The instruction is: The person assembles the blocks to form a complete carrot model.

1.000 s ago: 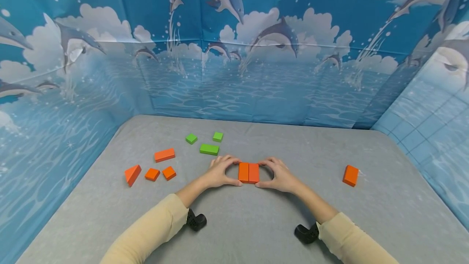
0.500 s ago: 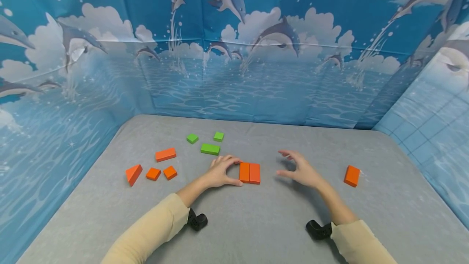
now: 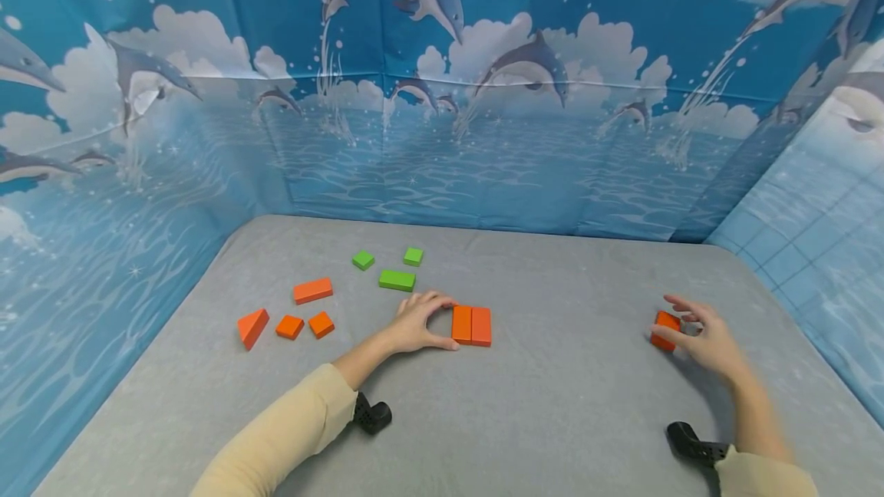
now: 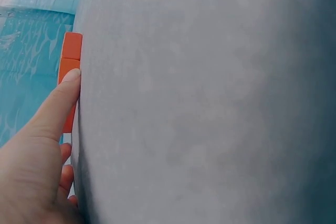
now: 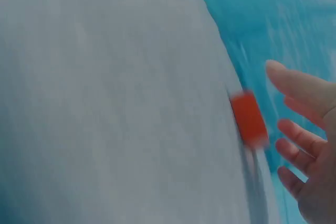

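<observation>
Two orange rectangular blocks lie side by side at the table's middle, a left block (image 3: 461, 325) and a right block (image 3: 481, 327). My left hand (image 3: 417, 323) pinches the left one, index finger at its far end and thumb at its near end. In the left wrist view the thumb (image 4: 65, 85) presses against the orange block's side. At the right, my right hand (image 3: 707, 340) hovers over another orange block (image 3: 667, 319), thumb overlapping it. The right wrist view shows that block (image 5: 249, 119) blurred and apart from the spread, relaxed fingers (image 5: 299, 135).
Left on the grey table (image 3: 552, 420) lie an orange triangular block (image 3: 252, 328), two small orange blocks (image 3: 321, 324) and a longer orange block (image 3: 313, 291). Farther back are a green long block (image 3: 397, 280) and two small green blocks (image 3: 413, 256). A dolphin-print curtain (image 3: 442, 159) surrounds the table.
My right hand has let go of the right block of the pair and moved far right to the lone orange block. My left hand has stayed on the pair.
</observation>
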